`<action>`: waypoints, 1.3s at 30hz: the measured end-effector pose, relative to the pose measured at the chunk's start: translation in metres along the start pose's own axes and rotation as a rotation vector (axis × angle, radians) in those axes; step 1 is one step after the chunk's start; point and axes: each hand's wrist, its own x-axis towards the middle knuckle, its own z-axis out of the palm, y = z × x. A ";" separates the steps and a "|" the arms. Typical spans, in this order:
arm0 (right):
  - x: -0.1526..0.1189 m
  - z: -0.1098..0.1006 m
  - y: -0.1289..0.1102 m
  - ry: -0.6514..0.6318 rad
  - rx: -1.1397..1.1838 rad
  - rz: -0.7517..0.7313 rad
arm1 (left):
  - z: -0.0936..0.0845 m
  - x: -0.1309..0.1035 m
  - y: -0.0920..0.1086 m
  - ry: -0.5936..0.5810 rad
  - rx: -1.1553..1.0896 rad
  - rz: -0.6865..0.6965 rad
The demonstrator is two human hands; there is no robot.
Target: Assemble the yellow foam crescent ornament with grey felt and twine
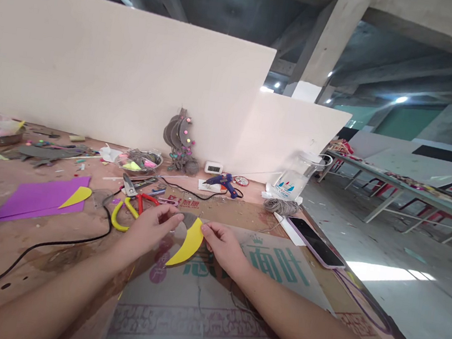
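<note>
A yellow crescent-shaped piece (187, 248) is held up between my two hands, its tip pointing down to the left. Grey yarn (189, 220) appears to be wound around its upper end. With thumb and fingers closed, my left hand (158, 224) pinches the grey end. My right hand (222, 243) pinches the right edge of the crescent. Below them lies a printed translucent sheet (210, 285) on the table. Pliers with yellow grips (117, 216) and a red-handled tool (142, 202) lie just beyond my left hand.
A blue hot glue gun (224, 183), small clock (213, 168) and pinned grey yarn piece (179, 135) stand at the back. Purple sheets (37, 199) and a black cord (60, 240) lie left. A phone (316, 243), yarn coil (282, 206) and clear jug (294, 176) are on the right.
</note>
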 end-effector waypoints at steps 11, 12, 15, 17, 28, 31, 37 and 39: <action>0.000 0.002 0.002 0.017 -0.004 -0.005 | 0.000 -0.002 0.002 -0.027 0.002 0.014; -0.001 0.001 0.002 0.008 -0.010 -0.007 | 0.000 -0.003 0.002 -0.025 0.000 0.011; 0.000 0.000 0.002 -0.010 -0.024 -0.017 | 0.000 -0.003 0.002 -0.029 -0.001 0.011; 0.000 0.000 0.002 -0.009 -0.032 -0.024 | 0.000 -0.002 0.002 -0.038 -0.003 0.015; 0.000 0.000 0.007 -0.015 -0.082 -0.035 | 0.006 -0.005 0.000 0.021 -0.155 -0.100; 0.001 0.000 0.007 -0.026 -0.085 -0.036 | 0.005 -0.004 -0.002 0.028 -0.131 -0.062; 0.003 0.001 0.005 -0.035 -0.042 -0.052 | 0.003 -0.003 -0.001 -0.010 -0.126 -0.090; 0.004 0.002 0.006 -0.040 -0.016 -0.051 | 0.003 -0.004 0.000 -0.015 -0.135 -0.100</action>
